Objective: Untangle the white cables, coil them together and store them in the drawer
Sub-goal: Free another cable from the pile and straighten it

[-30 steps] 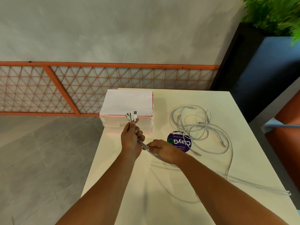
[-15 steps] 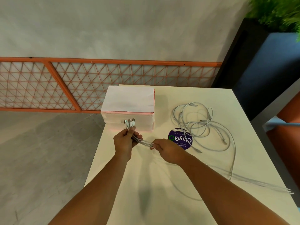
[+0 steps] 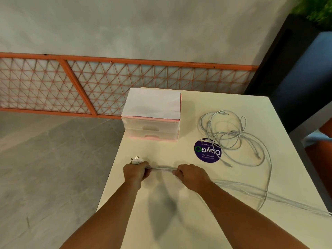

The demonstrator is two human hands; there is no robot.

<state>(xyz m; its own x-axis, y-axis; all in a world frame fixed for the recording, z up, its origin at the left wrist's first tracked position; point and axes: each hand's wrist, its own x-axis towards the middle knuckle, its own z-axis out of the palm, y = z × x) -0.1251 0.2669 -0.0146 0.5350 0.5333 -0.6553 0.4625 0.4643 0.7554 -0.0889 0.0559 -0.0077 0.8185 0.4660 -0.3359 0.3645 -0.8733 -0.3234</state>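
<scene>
White cables [image 3: 161,168]: plug ends clenched in left hand [image 3: 135,172] grip, strands pinched in right hand [image 3: 191,174] grip, rest tangled on surface [image 3: 233,105] nr sticker [image 3: 207,150]; suggest sliding right slowly, w/ light tension.

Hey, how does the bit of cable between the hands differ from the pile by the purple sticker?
The held stretch runs straight, strands bunched together, gripped by the left hand and right hand; the pile lies in loose, crossing loops. The held stretch ends in plugs beyond the left hand; the pile overlaps the purple sticker, untouched. Both are white.
</scene>
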